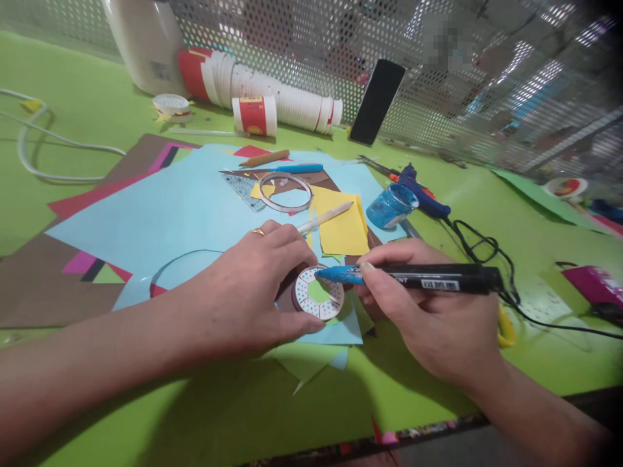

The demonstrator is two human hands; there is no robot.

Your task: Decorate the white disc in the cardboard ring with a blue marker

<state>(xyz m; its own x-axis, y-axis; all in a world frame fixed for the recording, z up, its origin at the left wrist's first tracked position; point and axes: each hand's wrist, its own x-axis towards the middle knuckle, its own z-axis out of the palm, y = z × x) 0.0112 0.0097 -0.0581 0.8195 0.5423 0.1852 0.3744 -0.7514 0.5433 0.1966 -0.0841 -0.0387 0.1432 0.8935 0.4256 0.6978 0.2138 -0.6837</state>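
Note:
My left hand [265, 282] is closed around a small round disc [304, 305], thumb at its lower edge and fingers at its far side. The disc has a white ring split into sections, dotted in blue, with a light green centre. In my right hand [418, 305] lies a black marker pen [428, 277] with a blue tip end. Its tip meets or hovers just over the upper part of the white ring; I cannot tell which. Beneath both hands spread sheets of light blue paper [180, 201].
Beyond my hands lie a tape roll [286, 192], yellow paper [343, 224], a white pencil [326, 217] and a blue-stained jar [392, 206]. A blue glue gun [422, 194] trails a black cord at right. Stacked paper cups [272, 94] and a phone [377, 102] stand by the perforated screen.

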